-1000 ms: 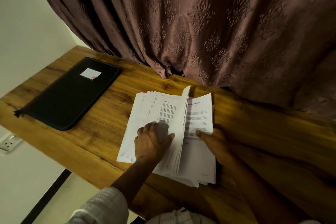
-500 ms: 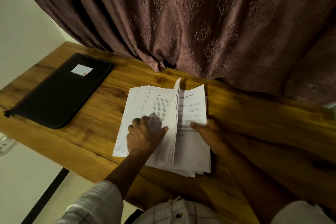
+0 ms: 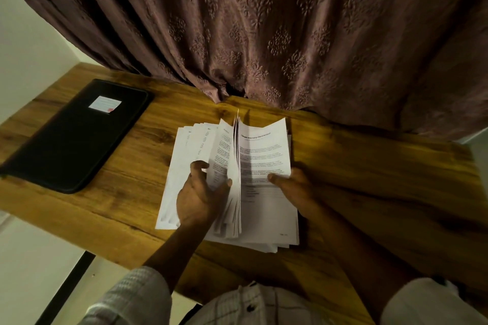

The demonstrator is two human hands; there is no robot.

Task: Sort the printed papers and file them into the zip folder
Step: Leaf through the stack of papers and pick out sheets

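With left hand (image 3: 202, 194) clasping the upright printed papers (image 3: 232, 155) and right hand (image 3: 293, 187) thumb-pinning the flat page (image 3: 264, 150), turn one at a time.

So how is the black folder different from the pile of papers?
The folder is black with a small white label; the papers are white with printed text. The folder lies flat, closed and untouched; the papers are fanned out with some sheets standing up, gripped by the left hand and touched by the right hand. Both rest on the wooden table.
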